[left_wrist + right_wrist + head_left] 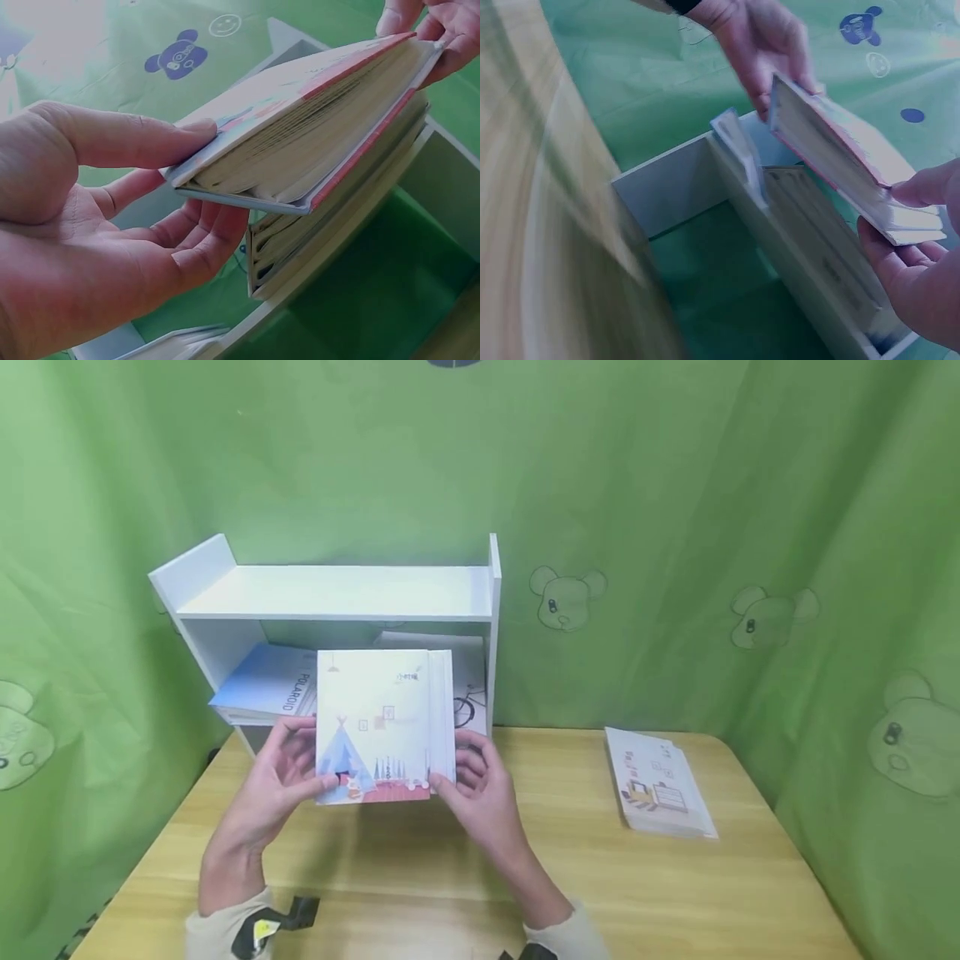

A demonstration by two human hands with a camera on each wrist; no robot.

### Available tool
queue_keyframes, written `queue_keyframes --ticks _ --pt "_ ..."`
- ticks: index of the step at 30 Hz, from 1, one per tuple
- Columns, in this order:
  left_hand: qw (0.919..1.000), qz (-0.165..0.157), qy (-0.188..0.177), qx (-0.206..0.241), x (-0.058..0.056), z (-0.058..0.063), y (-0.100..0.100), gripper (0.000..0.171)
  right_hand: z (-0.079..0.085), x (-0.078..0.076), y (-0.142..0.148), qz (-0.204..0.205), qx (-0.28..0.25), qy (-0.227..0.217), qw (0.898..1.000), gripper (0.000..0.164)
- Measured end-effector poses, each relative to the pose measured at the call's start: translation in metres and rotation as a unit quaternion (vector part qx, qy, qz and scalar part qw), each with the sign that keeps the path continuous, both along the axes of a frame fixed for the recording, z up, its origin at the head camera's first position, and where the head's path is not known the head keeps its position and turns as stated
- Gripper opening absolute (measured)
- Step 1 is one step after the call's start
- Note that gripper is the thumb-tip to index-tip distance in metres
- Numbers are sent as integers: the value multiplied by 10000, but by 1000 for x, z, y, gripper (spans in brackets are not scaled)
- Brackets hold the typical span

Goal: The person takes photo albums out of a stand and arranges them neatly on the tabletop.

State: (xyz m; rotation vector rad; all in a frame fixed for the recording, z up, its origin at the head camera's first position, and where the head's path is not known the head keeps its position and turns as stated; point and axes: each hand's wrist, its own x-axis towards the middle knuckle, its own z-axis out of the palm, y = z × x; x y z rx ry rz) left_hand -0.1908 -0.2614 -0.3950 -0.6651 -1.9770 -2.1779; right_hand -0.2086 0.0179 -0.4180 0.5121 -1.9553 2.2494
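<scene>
Both hands hold one thick photo album (375, 718) in front of the shelf. Its pale cover bears a blue tent, small pictures and a reddish strip along the bottom. At the lower left corner my left hand (281, 772) pinches it, thumb (172, 142) on the cover and fingers underneath. My right hand (483, 789) grips the opposite side, its thumb on the front and its fingers behind. The left wrist view shows the album's page edges (300, 142) slightly fanned between the covers.
A white two-tier shelf (337, 592) stands at the back left of the wooden table (585, 893). On its lower tier lie a blue-and-white POLAROID album (262, 685) and a white album with a bicycle (471, 681). More albums (656, 785) lie at the right. Green curtains surround the table.
</scene>
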Motion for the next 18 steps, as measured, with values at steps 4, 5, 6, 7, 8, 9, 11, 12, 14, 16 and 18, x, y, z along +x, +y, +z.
queue_keyframes --ticks 4,5,6,7,8,9,11,12,14,16,18 --pt "9999 -57 -39 84 0 -2 6 70 3 0 8 83 126 108 9998 60" --pt "9999 -68 -46 82 0 -1 6 70 4 0 9 105 163 87 9998 60" --pt "9999 -84 -60 72 1 -1 7 71 5 -1 10 110 211 52 9997 61" --pt "9999 -97 -83 45 1 -1 7 71 6 -1 12 111 256 8 9996 62" --pt "9999 -114 -118 29 1 -1 9 71 6 -1 14 111 295 -53 9995 63" --pt "9998 -123 -147 12 1 -1 10 71 7 -1 16 110 332 -110 9993 64" --pt "9997 -115 -201 -24 1 -2 14 71 8 -1 21 87 391 -207 9990 66" --pt "9997 -105 -219 -34 1 -2 17 72 9 -2 24 69 440 -225 9988 66" --pt "9996 -98 -250 -45 -1 -1 23 72 11 -3 31 23 525 -260 9983 66" --pt "9995 -83 -297 -64 -2 -1 29 73 13 -3 38 -43 607 -295 9977 66" --pt "9993 -66 -371 -73 -4 -1 35 73 14 -4 44 -88 695 -339 9970 66"
